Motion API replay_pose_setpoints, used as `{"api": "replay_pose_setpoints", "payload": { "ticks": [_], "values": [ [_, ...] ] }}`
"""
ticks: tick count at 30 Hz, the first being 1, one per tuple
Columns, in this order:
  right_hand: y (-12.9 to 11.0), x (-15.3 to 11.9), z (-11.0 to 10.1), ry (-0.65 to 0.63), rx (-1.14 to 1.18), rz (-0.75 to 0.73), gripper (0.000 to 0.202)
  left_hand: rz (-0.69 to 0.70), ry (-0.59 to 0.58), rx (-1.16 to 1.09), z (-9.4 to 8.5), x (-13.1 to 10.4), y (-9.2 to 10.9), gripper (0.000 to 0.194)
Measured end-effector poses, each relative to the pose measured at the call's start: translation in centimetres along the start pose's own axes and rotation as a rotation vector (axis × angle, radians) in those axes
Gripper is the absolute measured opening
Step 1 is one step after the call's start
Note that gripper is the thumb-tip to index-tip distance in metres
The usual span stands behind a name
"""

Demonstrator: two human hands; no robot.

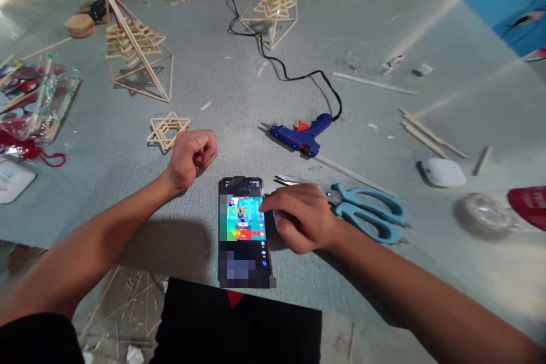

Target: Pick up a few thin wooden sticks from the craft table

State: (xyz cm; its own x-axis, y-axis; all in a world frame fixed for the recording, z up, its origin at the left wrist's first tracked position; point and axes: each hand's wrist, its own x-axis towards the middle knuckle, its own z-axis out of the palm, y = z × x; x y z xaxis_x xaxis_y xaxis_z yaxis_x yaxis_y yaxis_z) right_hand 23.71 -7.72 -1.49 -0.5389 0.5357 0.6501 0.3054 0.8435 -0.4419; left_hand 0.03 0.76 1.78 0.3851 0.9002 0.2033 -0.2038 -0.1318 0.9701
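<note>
A phone (243, 233) with a lit, colourful screen lies flat on the grey mat close to me. My right hand (301, 217) rests at its right edge, a fingertip touching the side of the screen, nothing held. My left hand (190, 156) hovers left of the phone's top, loosely curled into a fist, with nothing visible in it. A flat star of wooden sticks (168, 129) lies just left of that fist. Teal-handled scissors (367, 213) lie right behind my right hand.
A blue glue gun (303, 134) with a black cord lies beyond the phone. Two stick pyramids (135, 48) (274, 3) stand further back. Loose sticks (429, 135), a white case (443, 172) and a tape roll (484, 211) lie right; a plastic bag (36, 99) left.
</note>
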Motion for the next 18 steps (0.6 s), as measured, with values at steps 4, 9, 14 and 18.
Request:
{"api": "replay_pose_setpoints", "payload": {
  "ticks": [4,9,14,18],
  "values": [
    [-0.31,0.11,0.05,-0.033,0.052,0.031,0.019,-0.003,0.003,-0.023,-0.01,0.09,-0.06,0.049],
    [-0.56,0.04,0.02,-0.125,0.062,0.032,0.023,0.01,-0.001,-0.02,-0.04,0.15,-0.09,0.047],
    [-0.52,-0.01,-0.41,-0.217,0.078,0.059,0.033,0.019,-0.01,-0.029,-0.07,0.08,-0.13,0.046],
    [-0.35,0.06,-0.78,-0.256,0.039,0.037,0.037,-0.01,-0.056,-0.069,-0.31,0.05,-0.16,0.048]
  ]
}}
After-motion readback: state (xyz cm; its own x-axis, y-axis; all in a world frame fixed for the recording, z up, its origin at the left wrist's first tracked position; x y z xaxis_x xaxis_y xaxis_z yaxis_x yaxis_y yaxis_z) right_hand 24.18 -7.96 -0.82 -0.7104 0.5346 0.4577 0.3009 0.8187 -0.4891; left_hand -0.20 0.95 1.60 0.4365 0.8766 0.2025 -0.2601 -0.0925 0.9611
